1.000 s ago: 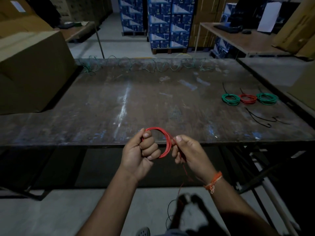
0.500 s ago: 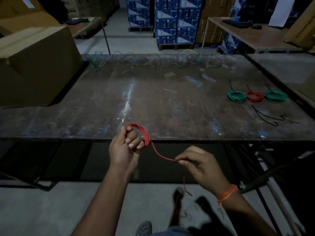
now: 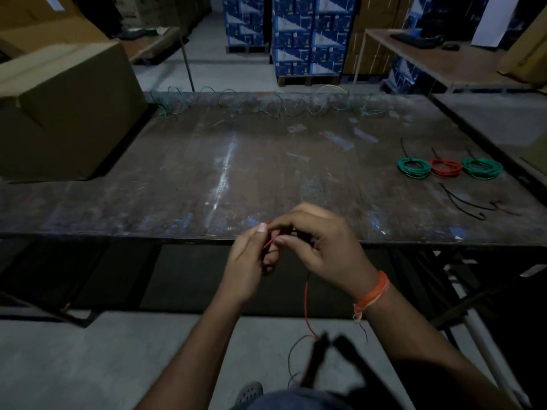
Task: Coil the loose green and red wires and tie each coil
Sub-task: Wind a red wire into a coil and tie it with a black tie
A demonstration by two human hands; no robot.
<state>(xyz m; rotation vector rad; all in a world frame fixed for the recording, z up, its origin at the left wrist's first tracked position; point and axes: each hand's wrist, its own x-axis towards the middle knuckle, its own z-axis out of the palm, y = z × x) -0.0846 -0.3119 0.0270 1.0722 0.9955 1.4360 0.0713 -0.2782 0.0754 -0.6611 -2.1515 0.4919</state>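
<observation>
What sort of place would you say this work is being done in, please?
Probably a warehouse or stockroom: stacked blue printed cartons on a pallet, large brown cardboard boxes, and a worn dark metal worktable on bare concrete.

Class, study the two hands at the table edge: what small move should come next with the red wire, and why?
Probably wind on another loop: both the left hand and the right hand pinch the red wire, and a loose tail hangs toward the floor, so the coil looks unfinished and not ready for tying.

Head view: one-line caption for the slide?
Both hands, left hand and right hand, wind red wire at the table edge; three tied coils lie far right.
</observation>
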